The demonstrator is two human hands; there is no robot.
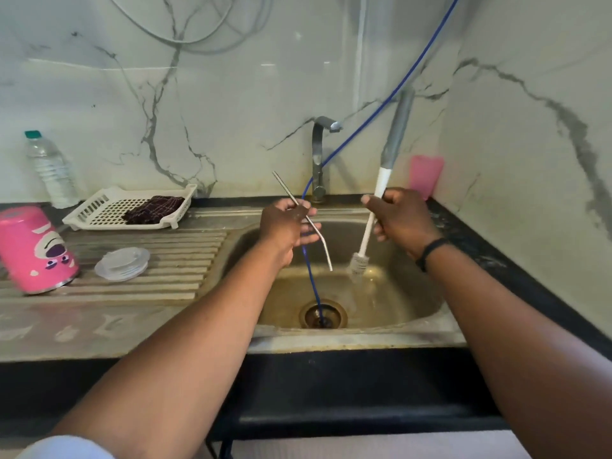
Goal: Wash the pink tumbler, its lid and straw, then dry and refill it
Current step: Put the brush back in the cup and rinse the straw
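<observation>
Over the sink (390, 336), the left hand (286, 226) pinches the metal straw (318, 228), bent end down, while the right hand (400, 217) grips a brush (367, 226), likely to scrub it; tumbler (36, 250) and lid (122, 263) drain on the desk (99, 323).

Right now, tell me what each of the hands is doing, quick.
Left hand: closed, pinching the metal straw over the sink.
Right hand: closed around the brush, bristles down in the basin.
</observation>
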